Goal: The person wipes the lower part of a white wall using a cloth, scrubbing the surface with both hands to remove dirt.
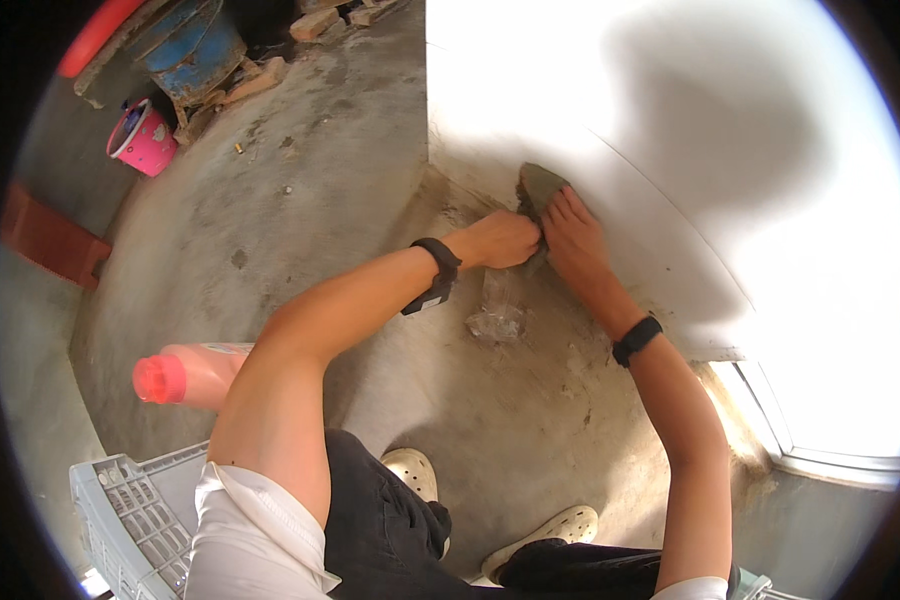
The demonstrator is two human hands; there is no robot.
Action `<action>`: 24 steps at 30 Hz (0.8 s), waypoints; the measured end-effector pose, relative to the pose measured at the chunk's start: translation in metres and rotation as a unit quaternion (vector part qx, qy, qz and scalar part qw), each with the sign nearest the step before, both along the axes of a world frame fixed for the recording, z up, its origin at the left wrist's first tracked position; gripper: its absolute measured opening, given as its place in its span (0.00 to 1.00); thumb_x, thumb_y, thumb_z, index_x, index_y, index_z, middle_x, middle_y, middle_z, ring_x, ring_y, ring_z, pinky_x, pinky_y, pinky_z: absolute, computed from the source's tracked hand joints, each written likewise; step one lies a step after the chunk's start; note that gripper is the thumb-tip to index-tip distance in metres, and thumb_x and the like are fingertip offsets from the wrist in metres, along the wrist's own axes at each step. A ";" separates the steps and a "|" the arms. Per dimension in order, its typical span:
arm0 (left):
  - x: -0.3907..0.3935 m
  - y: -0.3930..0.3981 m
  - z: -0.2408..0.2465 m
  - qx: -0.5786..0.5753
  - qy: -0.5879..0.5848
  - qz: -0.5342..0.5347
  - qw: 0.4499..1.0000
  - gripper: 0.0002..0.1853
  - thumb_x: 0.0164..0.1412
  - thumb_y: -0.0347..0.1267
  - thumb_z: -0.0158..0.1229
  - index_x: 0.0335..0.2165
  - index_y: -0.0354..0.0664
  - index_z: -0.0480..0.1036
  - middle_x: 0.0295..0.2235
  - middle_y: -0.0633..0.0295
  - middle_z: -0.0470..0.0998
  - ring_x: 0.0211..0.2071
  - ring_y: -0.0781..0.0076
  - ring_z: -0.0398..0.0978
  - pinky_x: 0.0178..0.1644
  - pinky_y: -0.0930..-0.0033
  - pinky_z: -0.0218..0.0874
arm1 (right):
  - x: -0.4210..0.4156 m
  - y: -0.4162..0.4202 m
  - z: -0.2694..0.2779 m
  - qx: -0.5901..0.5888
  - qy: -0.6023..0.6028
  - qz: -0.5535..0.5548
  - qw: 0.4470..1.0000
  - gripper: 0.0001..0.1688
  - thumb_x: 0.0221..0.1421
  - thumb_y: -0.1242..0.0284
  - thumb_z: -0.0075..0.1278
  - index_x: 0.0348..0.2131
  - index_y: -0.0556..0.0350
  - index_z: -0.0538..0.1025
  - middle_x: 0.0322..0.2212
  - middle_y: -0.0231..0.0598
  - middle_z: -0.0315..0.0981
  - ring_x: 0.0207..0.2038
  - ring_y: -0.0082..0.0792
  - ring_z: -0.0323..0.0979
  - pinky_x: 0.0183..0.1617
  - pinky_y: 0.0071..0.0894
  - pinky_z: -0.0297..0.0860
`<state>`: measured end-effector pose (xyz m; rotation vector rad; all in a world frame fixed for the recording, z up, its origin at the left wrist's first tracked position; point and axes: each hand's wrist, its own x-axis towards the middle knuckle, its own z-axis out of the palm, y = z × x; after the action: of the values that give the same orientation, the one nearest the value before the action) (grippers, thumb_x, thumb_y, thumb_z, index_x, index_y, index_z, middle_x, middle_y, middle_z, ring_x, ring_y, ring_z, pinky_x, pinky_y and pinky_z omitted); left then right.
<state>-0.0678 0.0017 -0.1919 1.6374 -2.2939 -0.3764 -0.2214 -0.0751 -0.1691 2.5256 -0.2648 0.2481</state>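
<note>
A pointed grey-green object point(543, 184) with a dark, rough left edge is at my hands, beside a white upright surface; I cannot tell exactly what it is. My right hand point(576, 236) grips its right side, with the fingers folded over its face. Against its lower left edge rests my left hand point(504, 238), curled into a fist. Whatever may be inside that fist is hidden. Just below the hands, a crumpled clear plastic bag point(495, 324) lies on the concrete floor point(330, 187). Dark bands circle both wrists.
The white surface point(510, 82) rises close on the right, with a window frame point(832, 457) below it. A pink bottle point(202, 375) and a grey plastic crate point(139, 517) are at my left. Farther off are a pink bucket point(150, 142), a blue metal container point(195, 56), bricks point(315, 24) and a red-brown plastic piece point(52, 240).
</note>
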 end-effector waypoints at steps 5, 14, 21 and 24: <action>-0.060 -0.018 0.014 -0.063 -0.080 -0.176 0.979 0.15 0.54 0.33 0.50 0.17 0.34 0.70 0.19 0.49 0.74 0.23 0.50 0.73 0.27 0.55 0.64 | -0.099 0.006 -0.005 0.077 -0.007 -0.106 0.991 0.18 0.48 0.73 0.42 0.38 0.59 0.76 0.43 0.42 0.72 0.56 0.37 0.62 0.67 0.39 0.48; -0.164 -0.036 0.041 -0.086 -0.010 -0.265 0.960 0.15 0.54 0.35 0.51 0.18 0.37 0.71 0.18 0.49 0.74 0.23 0.48 0.74 0.27 0.53 0.64 | -0.204 0.032 0.028 0.091 -0.146 -0.216 0.961 0.40 0.48 0.81 0.40 0.62 0.56 0.54 0.63 0.37 0.49 0.63 0.36 0.51 0.67 0.42 0.47; -0.127 -0.031 0.054 -0.063 -0.034 -0.197 0.978 0.15 0.56 0.36 0.50 0.21 0.36 0.72 0.21 0.49 0.75 0.25 0.47 0.74 0.32 0.52 0.65 | -0.174 0.022 0.017 0.082 -0.194 -0.195 0.958 0.41 0.47 0.82 0.42 0.62 0.59 0.54 0.62 0.41 0.51 0.62 0.40 0.54 0.66 0.44 0.49; -0.085 -0.022 0.050 -0.025 -0.062 -0.104 0.992 0.15 0.56 0.36 0.50 0.22 0.35 0.72 0.23 0.47 0.75 0.27 0.46 0.74 0.33 0.52 0.65 | -0.132 0.001 -0.007 0.074 -0.148 -0.161 0.973 0.32 0.47 0.80 0.43 0.55 0.61 0.65 0.55 0.44 0.63 0.58 0.42 0.60 0.64 0.43 0.53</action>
<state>-0.1531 -0.0202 -0.1420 1.4394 -2.5554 -0.2672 -0.3535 -0.0743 -0.1758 2.5344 -0.8308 0.4898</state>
